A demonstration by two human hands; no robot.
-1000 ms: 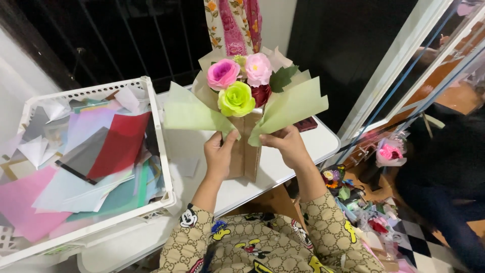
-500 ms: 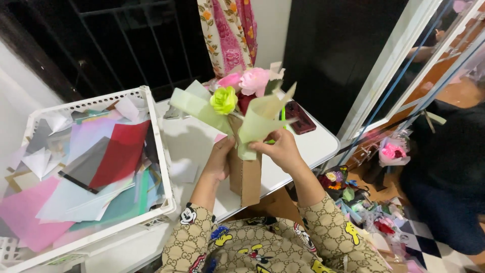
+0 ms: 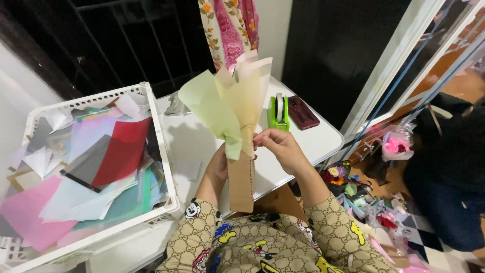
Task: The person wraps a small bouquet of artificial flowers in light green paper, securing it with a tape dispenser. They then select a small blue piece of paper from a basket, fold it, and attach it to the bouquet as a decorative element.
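Observation:
I hold a paper bouquet [image 3: 233, 103] upright over the white table [image 3: 313, 139]. Its back faces me, showing pale green and cream wrapping sheets; the flowers are hidden. My right hand [image 3: 279, 147] pinches the wrap where it narrows. My left hand [image 3: 218, 167] grips from behind, mostly hidden by the brown cardboard stem [image 3: 241, 183] that hangs down from the wrap.
A white perforated basket [image 3: 161, 151] full of coloured paper sheets stands at the left. A green tape dispenser [image 3: 279, 114] and a dark red case [image 3: 302, 112] lie on the table behind the bouquet. Flowers and craft scraps litter the floor at the right, near a seated person [image 3: 449, 172].
The bouquet has been turned around: the pink and green flowers that faced me are now hidden behind the wrapping. The tape dispenser has come into sight.

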